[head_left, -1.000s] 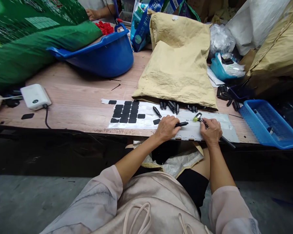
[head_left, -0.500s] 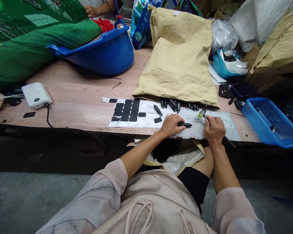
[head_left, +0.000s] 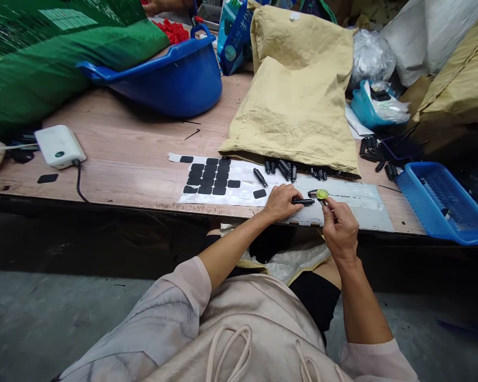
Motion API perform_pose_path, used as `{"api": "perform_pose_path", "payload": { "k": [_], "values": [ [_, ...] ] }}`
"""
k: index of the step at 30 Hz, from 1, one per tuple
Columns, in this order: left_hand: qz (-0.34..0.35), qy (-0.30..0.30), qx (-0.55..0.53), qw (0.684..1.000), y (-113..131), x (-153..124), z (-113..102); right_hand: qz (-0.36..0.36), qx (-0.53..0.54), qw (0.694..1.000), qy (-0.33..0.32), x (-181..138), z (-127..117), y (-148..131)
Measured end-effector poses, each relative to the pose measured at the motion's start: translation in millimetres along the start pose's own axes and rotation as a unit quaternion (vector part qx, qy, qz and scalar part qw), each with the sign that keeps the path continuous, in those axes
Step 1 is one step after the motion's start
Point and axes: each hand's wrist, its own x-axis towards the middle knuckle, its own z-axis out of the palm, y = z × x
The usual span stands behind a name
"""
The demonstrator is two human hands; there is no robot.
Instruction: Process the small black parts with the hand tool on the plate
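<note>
My left hand (head_left: pixel 281 202) lies low over the front edge of the table, its fingers closed on a slim black tubular part (head_left: pixel 305 201) that points right. In my right hand (head_left: pixel 340 225) is a small hammer (head_left: pixel 322 194) with a translucent yellow-green face. The hammer head is just above and right of the black part, apart from it; the fingers cover much of the handle. Under both hands lies a grey-white board (head_left: pixel 362 204). One loose black tubular part (head_left: pixel 260 178) rests beyond my left hand, and several more (head_left: pixel 283 168) lie at the bag's lower edge.
A big tan bag (head_left: pixel 295 106) stands behind the work. To its left are a white sheet with black stickers (head_left: pixel 209 180), a blue basin (head_left: pixel 175 85) and a white box with a cable (head_left: pixel 59 147). A blue basket (head_left: pixel 442 201) sits at the right edge.
My right hand has moved left with the hammer, bringing its head close to the black part. My left hand keeps its hold. The view has shifted slightly.
</note>
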Motion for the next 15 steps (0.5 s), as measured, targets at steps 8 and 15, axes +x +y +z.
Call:
{"api": "perform_pose_path", "payload": {
  "k": [8, 15],
  "values": [
    [-0.017, 0.001, -0.007, 1.0, 1.1, 0.9, 0.2, 0.042, -0.053, 0.995, -0.073, -5.9, 5.5, -7.6],
    [-0.013, 0.002, -0.008, 1.0, 2.4, 0.0, -0.9, 0.053, -0.06, 0.996, -0.03, -2.2, -2.7, -2.9]
  ]
}}
